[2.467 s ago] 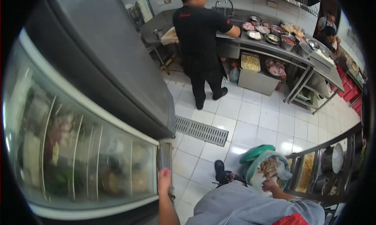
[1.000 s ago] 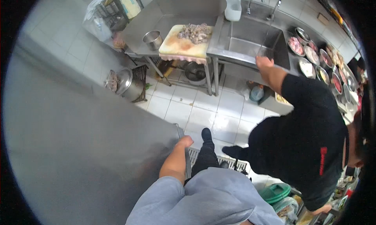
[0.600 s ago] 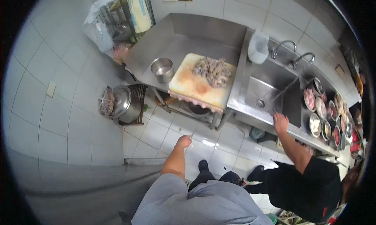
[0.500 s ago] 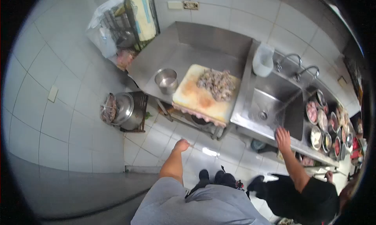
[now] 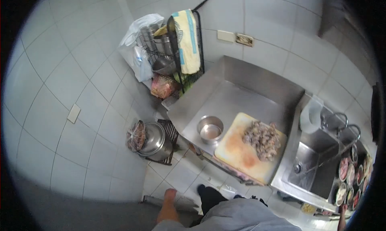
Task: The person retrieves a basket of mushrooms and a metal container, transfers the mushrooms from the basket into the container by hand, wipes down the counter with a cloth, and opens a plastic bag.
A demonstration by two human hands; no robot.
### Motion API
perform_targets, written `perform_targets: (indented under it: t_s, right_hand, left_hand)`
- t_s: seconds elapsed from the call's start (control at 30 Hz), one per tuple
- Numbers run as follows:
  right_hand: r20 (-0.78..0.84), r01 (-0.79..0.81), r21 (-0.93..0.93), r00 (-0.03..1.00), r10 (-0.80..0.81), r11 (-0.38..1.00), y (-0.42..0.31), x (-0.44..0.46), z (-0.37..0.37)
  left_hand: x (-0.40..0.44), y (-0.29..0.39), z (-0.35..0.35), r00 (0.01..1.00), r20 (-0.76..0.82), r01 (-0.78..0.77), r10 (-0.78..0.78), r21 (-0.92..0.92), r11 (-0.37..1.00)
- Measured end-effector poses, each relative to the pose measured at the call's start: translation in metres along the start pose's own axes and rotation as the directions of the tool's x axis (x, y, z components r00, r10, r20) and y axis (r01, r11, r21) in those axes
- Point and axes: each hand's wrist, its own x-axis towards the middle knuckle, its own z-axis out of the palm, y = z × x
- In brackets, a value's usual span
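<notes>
My left hand (image 5: 170,195) is low in the view, over the floor in front of the steel table (image 5: 237,94); its fingers are blurred, and no held object can be made out. My right hand does not show. On the table a pale cutting board (image 5: 237,150) carries a pile of greyish chopped pieces (image 5: 262,140). To the left of the board stands a round steel pot (image 5: 210,129).
Right of the table is a steel sink (image 5: 309,160) with a plastic container (image 5: 311,116) and bowls of food (image 5: 341,193). Another person's hand (image 5: 343,209) is near the bowls. A lidded pot (image 5: 155,140) and a rack with a cloth (image 5: 187,42) stand left.
The view has turned from the fridge to the table and sink, which now appear lower and further right. My left hand has left the fridge edge. The co-worker has mostly left the view.
</notes>
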Motion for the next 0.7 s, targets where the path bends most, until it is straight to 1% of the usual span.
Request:
perform_targets:
  t_s: [0.03, 0.07, 0.1, 0.13, 0.17, 0.2, 0.23, 0.27, 0.3, 0.33, 0.37, 0.4, 0.43, 0.47, 0.5, 0.53, 0.57, 0.6, 0.63, 0.7]
  right_hand:
    - [0.04, 0.019, 0.025, 0.999, -0.02, 1.0, -0.038, 0.02, -0.026]
    - [0.074, 0.041, 0.046, 0.996, -0.045, 0.998, -0.074, 0.041, -0.047]
    - [0.12, 0.057, 0.068, 0.991, -0.065, 0.996, -0.114, 0.058, -0.069]
    - [0.161, 0.081, 0.086, 0.982, -0.094, 0.993, -0.154, 0.077, -0.091]
    - [0.207, 0.106, 0.101, 0.97, -0.125, 0.989, -0.193, 0.097, -0.111]
    - [0.259, 0.133, 0.116, 0.953, -0.16, 0.984, -0.231, 0.115, -0.131]
    - [0.312, 0.169, 0.133, 0.928, -0.203, 0.977, -0.269, 0.131, -0.151]
    - [0.366, 0.206, 0.15, 0.897, -0.248, 0.967, -0.306, 0.148, -0.171]
    - [0.421, 0.249, 0.171, 0.857, -0.299, 0.953, -0.339, 0.163, -0.189]
    - [0.468, 0.298, 0.201, 0.808, -0.359, 0.933, -0.367, 0.173, -0.206]
    - [0.504, 0.345, 0.226, 0.759, -0.412, 0.911, -0.396, 0.182, -0.223]
    - [0.51, 0.396, 0.257, 0.72, -0.472, 0.882, -0.425, 0.185, -0.241]
    - [0.489, 0.433, 0.295, 0.698, -0.524, 0.852, -0.452, 0.186, -0.263]
    - [0.439, 0.454, 0.341, 0.698, -0.566, 0.823, -0.48, 0.183, -0.289]
    - [0.349, 0.474, 0.384, 0.72, -0.6, 0.792, -0.506, 0.18, -0.317]
    - [0.287, 0.337, 0.504, 0.803, -0.522, 0.796, -0.537, 0.172, -0.357]
    - [0.149, 0.362, 0.531, 0.85, -0.505, 0.766, -0.56, 0.168, -0.384]
    - [0.016, 0.389, 0.551, 0.88, -0.475, 0.739, -0.577, 0.166, -0.403]
    - [-0.042, 0.402, 0.545, 0.89, -0.454, 0.736, -0.588, 0.164, -0.421]
    - [-0.173, 0.44, 0.549, 0.892, -0.418, 0.711, -0.616, 0.17, -0.445]
  left_hand:
    - [-0.004, 0.01, -0.015, 0.978, -0.071, 0.148, -0.198, -0.438, 0.887]
    - [-0.002, 0.022, -0.032, 0.942, -0.149, 0.129, -0.301, -0.666, 0.734]
    - [0.042, 0.003, -0.05, 0.95, -0.308, -0.093, -0.047, -0.425, 0.9]
    - [0.089, -0.019, -0.066, 0.873, -0.439, -0.288, 0.21, -0.118, 0.95]
    - [0.116, -0.001, -0.099, 0.823, -0.531, -0.296, 0.203, -0.095, 0.95]
    - [0.125, 0.04, -0.155, 0.769, -0.61, -0.294, 0.191, -0.073, 0.953]
    - [0.112, 0.101, -0.223, 0.799, -0.585, -0.354, 0.143, -0.264, 0.897]
    - [0.127, 0.135, -0.27, 0.724, -0.654, -0.519, 0.219, -0.307, 0.798]
    - [0.158, 0.165, -0.31, 0.739, -0.649, -0.523, 0.181, -0.385, 0.76]
    - [0.157, 0.213, -0.366, 0.68, -0.668, -0.6, 0.301, -0.272, 0.752]
    - [0.144, 0.266, -0.416, 0.618, -0.682, -0.746, 0.392, -0.352, 0.565]
    - [0.159, 0.304, -0.454, 0.555, -0.698, -0.801, 0.452, -0.3, 0.518]
    - [0.148, 0.349, -0.493, 0.505, -0.714, -0.825, 0.485, -0.234, 0.514]
    - [0.15, 0.387, -0.527, 0.44, -0.721, -0.859, 0.535, -0.165, 0.485]
    - [0.152, 0.421, -0.556, 0.374, -0.721, -0.887, 0.583, -0.095, 0.452]
    - [0.152, 0.453, -0.578, 0.352, -0.738, -0.887, 0.575, -0.067, 0.457]
    - [0.156, 0.483, -0.598, 0.329, -0.757, -0.887, 0.565, -0.042, 0.46]
    - [0.173, 0.507, -0.616, 0.283, -0.777, -0.894, 0.562, -0.001, 0.448]
    - [0.187, 0.527, -0.634, 0.313, -0.793, -0.888, 0.522, -0.05, 0.457]
    - [0.225, 0.558, -0.668, 0.398, -0.811, -0.879, 0.43, -0.202, 0.432]
